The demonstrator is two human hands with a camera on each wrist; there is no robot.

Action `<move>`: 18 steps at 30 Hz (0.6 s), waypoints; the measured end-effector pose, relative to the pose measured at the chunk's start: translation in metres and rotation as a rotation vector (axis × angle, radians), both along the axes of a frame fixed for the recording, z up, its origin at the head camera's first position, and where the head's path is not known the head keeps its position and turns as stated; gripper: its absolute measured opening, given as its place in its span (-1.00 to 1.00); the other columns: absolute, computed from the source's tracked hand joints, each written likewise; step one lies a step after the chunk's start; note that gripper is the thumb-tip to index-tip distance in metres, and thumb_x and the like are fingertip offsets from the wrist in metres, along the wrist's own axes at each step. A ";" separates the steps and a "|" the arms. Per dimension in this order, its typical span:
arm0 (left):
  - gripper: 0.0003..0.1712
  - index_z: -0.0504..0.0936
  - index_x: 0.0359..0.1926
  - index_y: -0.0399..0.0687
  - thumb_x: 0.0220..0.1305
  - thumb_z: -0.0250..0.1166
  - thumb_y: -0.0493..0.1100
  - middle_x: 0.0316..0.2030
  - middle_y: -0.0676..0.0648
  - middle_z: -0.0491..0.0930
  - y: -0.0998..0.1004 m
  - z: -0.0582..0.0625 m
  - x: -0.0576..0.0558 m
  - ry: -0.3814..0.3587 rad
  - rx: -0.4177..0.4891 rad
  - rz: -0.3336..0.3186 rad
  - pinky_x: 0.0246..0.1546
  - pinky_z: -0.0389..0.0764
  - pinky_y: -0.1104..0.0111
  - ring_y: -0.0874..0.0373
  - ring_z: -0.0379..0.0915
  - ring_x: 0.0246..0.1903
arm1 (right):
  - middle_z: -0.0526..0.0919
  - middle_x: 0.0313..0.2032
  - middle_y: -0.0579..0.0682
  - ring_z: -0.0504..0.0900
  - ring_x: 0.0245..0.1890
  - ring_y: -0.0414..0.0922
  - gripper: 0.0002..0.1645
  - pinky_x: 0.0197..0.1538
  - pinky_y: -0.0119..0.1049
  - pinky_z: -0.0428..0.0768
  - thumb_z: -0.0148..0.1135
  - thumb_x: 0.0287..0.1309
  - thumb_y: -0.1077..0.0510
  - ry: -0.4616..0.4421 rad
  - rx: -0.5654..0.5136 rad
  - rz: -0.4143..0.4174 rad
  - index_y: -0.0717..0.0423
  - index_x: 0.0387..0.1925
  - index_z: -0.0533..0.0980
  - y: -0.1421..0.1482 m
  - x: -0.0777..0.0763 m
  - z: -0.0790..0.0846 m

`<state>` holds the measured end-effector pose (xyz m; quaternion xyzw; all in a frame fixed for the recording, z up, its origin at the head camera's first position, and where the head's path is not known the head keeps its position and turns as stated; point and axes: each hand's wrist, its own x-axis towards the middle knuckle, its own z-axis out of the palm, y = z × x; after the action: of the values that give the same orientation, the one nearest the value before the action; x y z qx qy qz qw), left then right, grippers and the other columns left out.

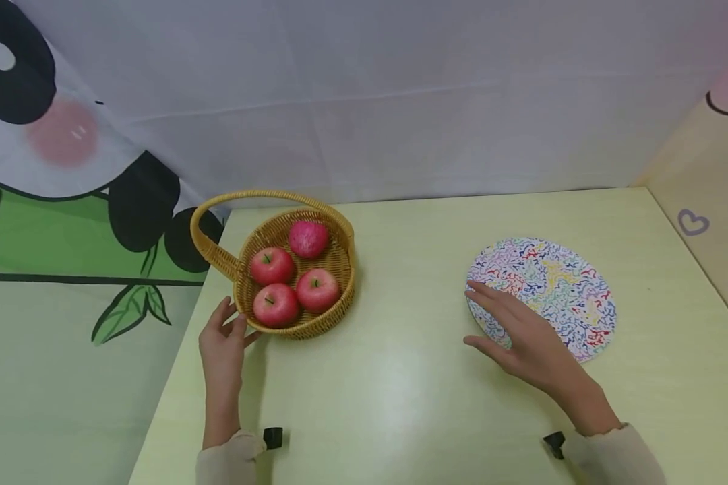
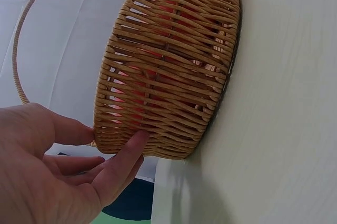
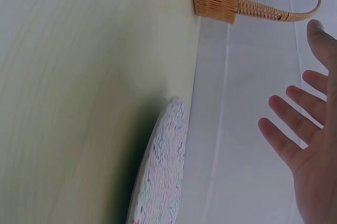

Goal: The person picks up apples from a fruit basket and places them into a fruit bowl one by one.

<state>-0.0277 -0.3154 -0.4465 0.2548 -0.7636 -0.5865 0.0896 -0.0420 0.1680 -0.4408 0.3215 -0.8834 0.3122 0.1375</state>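
A woven wicker basket with a tall looped handle stands at the table's back left. In it lie three red apples and a darker pink, rough-skinned round fruit. My left hand is at the basket's near left side. In the left wrist view, its fingertips touch the woven wall near the rim, without a visible grip. My right hand hovers with spread fingers over a round board patterned in multicoloured squiggles. The right hand holds nothing.
A pale yellow table carries the basket and the board. Behind it hangs a white cloth, with a cartoon print at the left. A side panel with a purple heart borders the right. Small black pieces sit by both sleeves.
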 end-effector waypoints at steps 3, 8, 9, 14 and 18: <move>-0.33 0.16 0.64 0.02 0.61 0.06 -0.20 0.50 -0.23 0.32 0.000 0.002 0.000 -0.001 -0.008 -0.002 -0.25 0.75 0.58 0.26 0.47 0.08 | 0.42 0.51 -0.02 0.44 0.48 0.00 0.02 0.58 -0.61 0.12 0.62 0.06 0.01 -0.042 0.016 0.003 -0.03 0.53 0.35 -0.008 -0.003 -0.001; -0.37 0.26 0.60 0.02 0.60 0.08 -0.19 0.50 -0.21 0.35 0.000 0.003 0.000 0.002 -0.023 -0.001 -0.24 0.75 0.57 0.28 0.50 0.06 | 0.36 0.54 -0.12 0.42 0.50 -0.02 -0.06 0.51 -0.07 0.47 0.53 0.20 -0.08 -0.142 0.055 0.006 -0.13 0.54 0.33 -0.022 -0.009 0.000; -0.38 0.26 0.60 0.02 0.60 0.08 -0.19 0.51 -0.21 0.34 -0.001 0.003 -0.001 -0.001 -0.024 -0.001 -0.25 0.75 0.57 0.29 0.50 0.05 | 0.36 0.55 -0.13 0.41 0.50 -0.02 -0.07 0.48 0.03 0.49 0.51 0.22 -0.10 -0.157 0.056 0.010 -0.14 0.54 0.32 -0.025 -0.011 0.001; -0.38 0.28 0.59 0.02 0.59 0.07 -0.21 0.49 -0.19 0.36 -0.001 0.001 -0.004 0.002 -0.014 0.007 -0.26 0.76 0.56 0.28 0.50 0.04 | 0.36 0.55 -0.13 0.39 0.52 -0.03 -0.07 0.47 0.10 0.50 0.49 0.24 -0.11 -0.169 0.031 0.042 -0.15 0.55 0.31 -0.037 -0.016 0.002; -0.40 0.32 0.57 0.04 0.59 0.08 -0.21 0.46 -0.17 0.39 0.001 0.000 -0.005 0.005 -0.009 0.011 -0.27 0.77 0.55 0.27 0.51 0.04 | 0.36 0.54 -0.11 0.39 0.52 -0.03 -0.09 0.47 0.09 0.50 0.48 0.26 -0.11 -0.185 0.015 0.069 -0.14 0.55 0.31 -0.045 -0.020 0.002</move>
<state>-0.0328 -0.3141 -0.4462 0.2571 -0.7647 -0.5831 0.0959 -0.0621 0.1225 -0.4390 0.3226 -0.8829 0.3385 0.0418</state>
